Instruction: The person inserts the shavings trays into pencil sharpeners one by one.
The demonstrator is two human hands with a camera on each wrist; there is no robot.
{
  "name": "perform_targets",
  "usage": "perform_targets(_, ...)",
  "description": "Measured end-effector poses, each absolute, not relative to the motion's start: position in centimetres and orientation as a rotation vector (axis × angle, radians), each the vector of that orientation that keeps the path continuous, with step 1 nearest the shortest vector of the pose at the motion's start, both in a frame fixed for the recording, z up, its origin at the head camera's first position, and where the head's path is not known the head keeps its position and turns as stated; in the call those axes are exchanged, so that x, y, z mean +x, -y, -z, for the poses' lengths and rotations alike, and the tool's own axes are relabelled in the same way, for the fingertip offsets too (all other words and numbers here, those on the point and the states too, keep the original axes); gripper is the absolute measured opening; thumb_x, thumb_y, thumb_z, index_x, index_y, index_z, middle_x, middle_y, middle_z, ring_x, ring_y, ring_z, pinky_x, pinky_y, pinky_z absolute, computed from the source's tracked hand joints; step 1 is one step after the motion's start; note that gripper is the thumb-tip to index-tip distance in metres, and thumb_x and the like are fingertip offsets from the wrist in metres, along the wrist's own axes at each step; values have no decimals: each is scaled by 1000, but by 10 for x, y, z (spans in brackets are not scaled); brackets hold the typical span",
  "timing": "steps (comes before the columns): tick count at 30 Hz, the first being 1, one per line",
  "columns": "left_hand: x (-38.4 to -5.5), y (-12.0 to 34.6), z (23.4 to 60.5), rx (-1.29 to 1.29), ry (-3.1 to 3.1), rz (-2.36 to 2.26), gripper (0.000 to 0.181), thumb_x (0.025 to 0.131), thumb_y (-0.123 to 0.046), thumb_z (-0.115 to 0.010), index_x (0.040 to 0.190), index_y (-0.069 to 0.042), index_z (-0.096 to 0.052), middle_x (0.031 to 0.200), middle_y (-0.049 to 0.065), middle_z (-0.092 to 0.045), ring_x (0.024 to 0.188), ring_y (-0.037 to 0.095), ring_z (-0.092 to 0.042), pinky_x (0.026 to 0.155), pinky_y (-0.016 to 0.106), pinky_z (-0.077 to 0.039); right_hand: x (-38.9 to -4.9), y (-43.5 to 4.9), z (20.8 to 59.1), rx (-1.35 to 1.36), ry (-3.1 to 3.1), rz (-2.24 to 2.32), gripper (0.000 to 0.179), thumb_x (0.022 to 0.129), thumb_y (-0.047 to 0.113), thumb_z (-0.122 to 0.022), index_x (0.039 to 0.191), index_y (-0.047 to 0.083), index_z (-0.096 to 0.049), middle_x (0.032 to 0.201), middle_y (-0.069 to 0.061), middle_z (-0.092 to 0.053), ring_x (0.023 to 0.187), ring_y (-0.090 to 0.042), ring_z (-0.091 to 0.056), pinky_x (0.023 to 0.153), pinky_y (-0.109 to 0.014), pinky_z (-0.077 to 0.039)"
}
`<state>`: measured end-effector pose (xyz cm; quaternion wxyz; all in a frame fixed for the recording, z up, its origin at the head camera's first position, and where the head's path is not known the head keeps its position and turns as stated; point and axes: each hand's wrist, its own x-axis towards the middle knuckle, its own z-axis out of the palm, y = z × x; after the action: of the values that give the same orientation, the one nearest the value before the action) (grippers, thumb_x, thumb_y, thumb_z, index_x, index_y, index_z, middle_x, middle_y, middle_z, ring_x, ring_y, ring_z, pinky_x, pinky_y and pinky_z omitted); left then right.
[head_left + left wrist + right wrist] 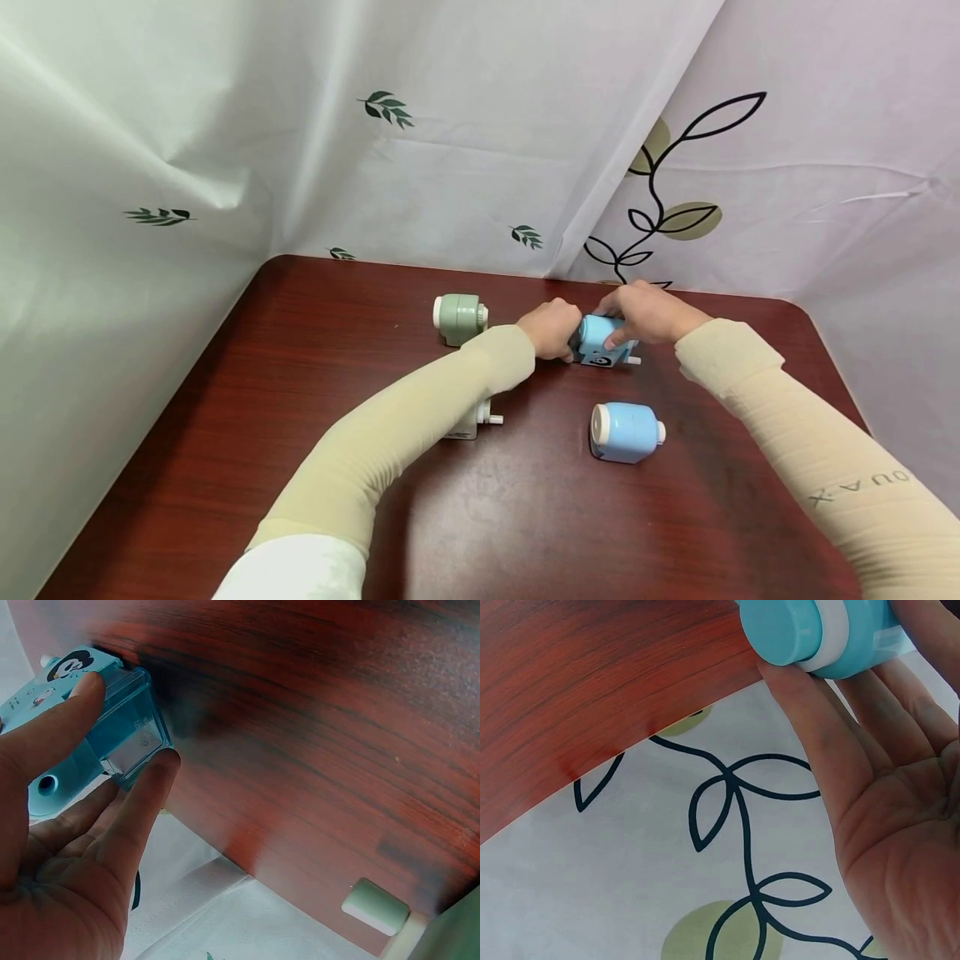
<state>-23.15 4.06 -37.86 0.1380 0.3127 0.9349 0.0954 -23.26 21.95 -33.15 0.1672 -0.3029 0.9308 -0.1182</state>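
Note:
A light-blue crank pencil sharpener [597,333] with a dark cartoon picture stands toward the back right of the table, held by both hands. My right hand [648,312] grips it from above and the right, thumb on the near side. In the right wrist view, the fingers lie along the underside of its round blue end [780,630]. My left hand [553,327] is at its left end. In the left wrist view, the left thumb and fingers pinch that end around the see-through blue shavings drawer [131,735]. A white crank handle [633,361] sticks out to the right.
A green sharpener [459,317] stands left of my left hand. Another, pale sharpener [463,429] is partly hidden under the left sleeve. A blue sharpener [628,435] with a cream end sits nearer the front. A patterned white curtain [450,183] borders the table's back edge.

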Motion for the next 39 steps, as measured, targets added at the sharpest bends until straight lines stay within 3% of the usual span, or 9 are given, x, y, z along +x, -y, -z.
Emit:
perform_targets(9, -232, -44, 378, 874, -2699, -295, 48, 78, -23, -89, 114, -5, -64, 106, 7, -68, 91, 17, -67, 78, 29, -55, -232, -219, 331, -856, -2652, 329, 45, 77, 15, -88, 114, -3, -72, 108, -15, -73, 100, -29, -70, 86, -46, -56)
perform_targets(39, -234, -49, 381, 874, -2695, -316, 43, 77, -23, -90, 112, -8, -71, 102, 3, -71, 85, 15, -67, 76, 27, -55, -232, -217, 330, -891, -2665, 322, 42, 74, 13, -89, 110, -2, -74, 105, -16, -74, 96, -28, -71, 83, -45, -57)
